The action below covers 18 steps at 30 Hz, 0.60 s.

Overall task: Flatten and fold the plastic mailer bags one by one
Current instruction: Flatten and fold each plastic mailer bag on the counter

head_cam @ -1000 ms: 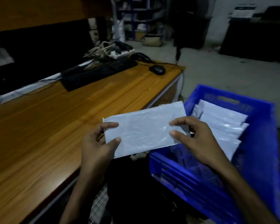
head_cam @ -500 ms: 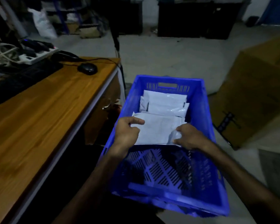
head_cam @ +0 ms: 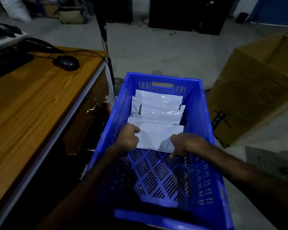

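I see both hands down inside the blue crate (head_cam: 201,113), at the near edge of a stack of white mailer bags. The top mailer bag (head_cam: 158,135) lies flat on the stack, across the far half of the crate. My left hand (head_cam: 129,138) rests on its near left corner, fingers (head_cam: 136,130) curled over the edge and touching the plastic; I cannot tell whether they pinch it. My right hand (head_cam: 185,142) sits at the near right corner, its fingers bent down against the bag's near edge, one fingertip pointing at the slotted crate floor. Again, a firm grip is not clear. More folded bags (head_cam: 158,105) lie behind, overlapping toward the far wall of the crate.

The crate's near half is bare slotted plastic. To the left stands a wooden worktop (head_cam: 32,103) with a black mouse (head_cam: 66,62) on its far end. To the right a cardboard box (head_cam: 253,90) rests on the grey floor (head_cam: 156,53). The room is dim.
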### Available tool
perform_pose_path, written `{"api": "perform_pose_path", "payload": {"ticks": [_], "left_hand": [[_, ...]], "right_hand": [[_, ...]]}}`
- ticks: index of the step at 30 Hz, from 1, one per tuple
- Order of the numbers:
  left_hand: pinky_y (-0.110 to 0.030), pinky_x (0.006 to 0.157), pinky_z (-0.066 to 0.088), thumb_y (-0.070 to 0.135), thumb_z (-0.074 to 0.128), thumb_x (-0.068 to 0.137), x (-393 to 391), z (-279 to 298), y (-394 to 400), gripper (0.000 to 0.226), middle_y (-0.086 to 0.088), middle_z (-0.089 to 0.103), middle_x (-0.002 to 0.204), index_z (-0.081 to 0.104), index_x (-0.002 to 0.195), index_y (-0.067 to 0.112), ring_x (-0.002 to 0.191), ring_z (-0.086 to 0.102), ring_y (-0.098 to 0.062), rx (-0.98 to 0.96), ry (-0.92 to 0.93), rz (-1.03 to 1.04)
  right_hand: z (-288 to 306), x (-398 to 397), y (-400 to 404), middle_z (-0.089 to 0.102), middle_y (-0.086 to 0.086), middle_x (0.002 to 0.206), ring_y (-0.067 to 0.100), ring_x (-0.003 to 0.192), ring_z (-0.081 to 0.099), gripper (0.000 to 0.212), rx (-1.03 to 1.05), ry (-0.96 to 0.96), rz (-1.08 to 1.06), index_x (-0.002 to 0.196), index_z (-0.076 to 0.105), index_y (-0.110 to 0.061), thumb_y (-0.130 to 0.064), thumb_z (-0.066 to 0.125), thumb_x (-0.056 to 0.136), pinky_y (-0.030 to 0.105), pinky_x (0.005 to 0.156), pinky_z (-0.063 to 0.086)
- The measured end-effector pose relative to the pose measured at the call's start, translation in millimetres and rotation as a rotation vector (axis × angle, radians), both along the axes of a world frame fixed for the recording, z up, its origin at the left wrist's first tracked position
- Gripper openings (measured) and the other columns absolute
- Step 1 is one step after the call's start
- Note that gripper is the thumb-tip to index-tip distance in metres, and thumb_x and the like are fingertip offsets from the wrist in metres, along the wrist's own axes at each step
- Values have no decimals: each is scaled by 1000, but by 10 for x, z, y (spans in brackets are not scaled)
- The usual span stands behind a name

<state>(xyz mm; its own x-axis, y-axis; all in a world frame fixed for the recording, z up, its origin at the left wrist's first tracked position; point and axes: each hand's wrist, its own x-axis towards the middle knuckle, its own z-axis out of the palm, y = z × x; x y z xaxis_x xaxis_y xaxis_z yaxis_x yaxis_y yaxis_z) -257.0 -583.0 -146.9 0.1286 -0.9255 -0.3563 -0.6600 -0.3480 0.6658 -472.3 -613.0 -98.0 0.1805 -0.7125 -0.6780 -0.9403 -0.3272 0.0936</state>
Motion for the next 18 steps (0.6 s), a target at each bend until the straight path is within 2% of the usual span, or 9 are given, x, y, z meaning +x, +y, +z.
{"api": "perform_pose_path", "payload": {"ticks": [2, 4, 7, 9, 13, 16, 18], "left_hand": [[-43, 121, 35, -5, 51, 90, 12, -41, -4, 59, -8, 36, 148, 53, 147, 14, 145, 40, -32, 28, -146, -99], [-48, 124, 29, 0, 52, 93, -7, -15, 19, 63, -12, 21, 153, 44, 153, 17, 145, 33, -39, 68, -277, -214], [-52, 120, 34, 2, 54, 94, -111, 118, 70, 72, -21, 4, 159, 30, 159, 22, 140, 37, -50, 108, -475, -325], [-54, 115, 42, 2, 58, 94, -177, 153, 101, 78, -23, 1, 159, 25, 160, 25, 134, 45, -51, 117, -583, -336], [-51, 102, 52, 15, 63, 95, -264, 162, 184, 78, -24, 12, 158, 21, 160, 21, 126, 53, -44, 121, -701, -365], [-54, 97, 55, 23, 56, 99, -281, 172, 208, 70, -22, 41, 147, 23, 161, 17, 125, 57, -41, 102, -742, -368], [-52, 98, 53, 26, 53, 100, -250, 122, 183, 71, -20, 53, 140, 21, 162, 15, 125, 57, -39, 83, -679, -377]], "right_hand": [[33, 51, 29, 64, 7, 135, 27, 117, 65, 65, 2, 31, 48, 138, 55, -13, -53, 74, 91, 38, 95, 54], [35, 92, 83, 60, 8, 139, 28, 121, 61, 71, -5, 36, 108, 144, 49, -12, -56, 70, 92, 40, 95, 51], [-46, 141, 186, 49, 11, 146, 30, 126, 56, 79, -9, -19, 177, 151, 36, -15, -56, 69, 93, 39, 91, 47], [-91, 182, 240, 36, 13, 153, 33, 132, 48, 87, -28, -48, 216, 157, 26, -17, -54, 71, 92, 41, 91, 45], [-109, 216, 264, 22, 14, 159, 35, 137, 40, 91, -62, -56, 227, 160, 19, -18, -50, 72, 93, 47, 102, 46], [-133, 203, 257, 14, 15, 162, 38, 139, 38, 95, -41, -49, 212, 162, 13, -19, -49, 72, 93, 49, 107, 45], [-166, 198, 255, 11, 15, 164, 39, 141, 36, 100, -36, -44, 199, 163, 8, -19, -49, 73, 92, 51, 109, 44]]}}
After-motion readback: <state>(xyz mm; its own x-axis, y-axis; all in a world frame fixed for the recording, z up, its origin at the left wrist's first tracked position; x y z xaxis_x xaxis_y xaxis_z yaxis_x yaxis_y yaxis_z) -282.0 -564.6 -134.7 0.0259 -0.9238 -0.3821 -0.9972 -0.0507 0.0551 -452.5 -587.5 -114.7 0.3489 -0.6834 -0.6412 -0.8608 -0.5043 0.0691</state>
